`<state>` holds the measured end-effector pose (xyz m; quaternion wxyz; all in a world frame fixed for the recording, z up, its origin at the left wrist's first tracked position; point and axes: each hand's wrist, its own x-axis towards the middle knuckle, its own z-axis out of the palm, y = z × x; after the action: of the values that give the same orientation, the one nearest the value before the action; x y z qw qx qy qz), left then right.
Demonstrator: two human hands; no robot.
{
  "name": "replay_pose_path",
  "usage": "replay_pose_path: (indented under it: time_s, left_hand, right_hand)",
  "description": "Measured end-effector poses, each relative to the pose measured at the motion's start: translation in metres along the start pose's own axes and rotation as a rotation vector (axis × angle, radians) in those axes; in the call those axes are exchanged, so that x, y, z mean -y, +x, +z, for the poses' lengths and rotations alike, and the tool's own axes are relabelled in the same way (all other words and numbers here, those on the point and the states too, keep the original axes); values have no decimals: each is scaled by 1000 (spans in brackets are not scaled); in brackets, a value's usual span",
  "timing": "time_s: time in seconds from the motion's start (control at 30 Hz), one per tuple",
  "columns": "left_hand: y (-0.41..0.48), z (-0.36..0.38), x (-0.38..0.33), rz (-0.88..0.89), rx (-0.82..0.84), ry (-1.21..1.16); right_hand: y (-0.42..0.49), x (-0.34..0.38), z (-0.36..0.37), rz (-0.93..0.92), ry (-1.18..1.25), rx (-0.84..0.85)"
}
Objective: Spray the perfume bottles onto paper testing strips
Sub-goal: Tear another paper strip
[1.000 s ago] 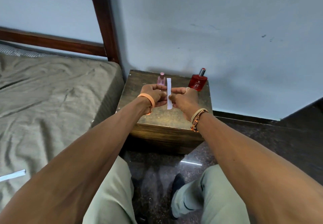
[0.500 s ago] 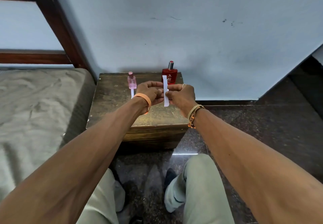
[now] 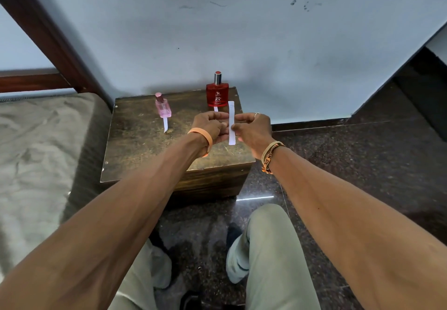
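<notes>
Your left hand (image 3: 211,125): fingers curled, pinching the left edge of the white paper testing strip (image 3: 231,123) near its middle; an orange wristband (image 3: 203,135) sits on this wrist.
Your right hand (image 3: 254,129): closed on the same strip from the right edge, a ring (image 3: 256,114) on one finger, a woven bracelet (image 3: 269,155) on the wrist.
Held strip: upright between both hands, above the right part of the wooden side table (image 3: 145,154), its top end near the red bottle.
Red perfume bottle (image 3: 217,93): upright at the back right of the table, close to the wall, cap on; a second strip (image 3: 216,109) lies just in front of it, mostly hidden by your left hand.
Pink perfume bottle (image 3: 163,107): upright at the back, left of the red one and well apart from it; a third strip (image 3: 165,124) lies in front of it, touching its base.
Bed (image 3: 36,154): to your left, beside the table.
</notes>
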<state>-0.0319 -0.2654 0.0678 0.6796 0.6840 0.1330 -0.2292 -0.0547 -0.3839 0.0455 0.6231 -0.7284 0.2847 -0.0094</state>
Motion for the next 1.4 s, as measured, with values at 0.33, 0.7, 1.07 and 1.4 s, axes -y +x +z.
replay_pose_path:
  time_s: [0.33,0.7,1.07,1.4]
  left_hand:
    - [24,19,23,-56,2,-7]
    - [56,30,58,-148,-6,20]
    - [85,30,80,-199,-30,61]
    - [92,25,84,-229,1,16]
  right_hand:
    - [24,-27,-5,83,-18,-58]
    - [51,-59,-4,188,-124,-49]
    - [73,-74,9,178,-324,-38]
    - [78,-79,15,164,-363,-71]
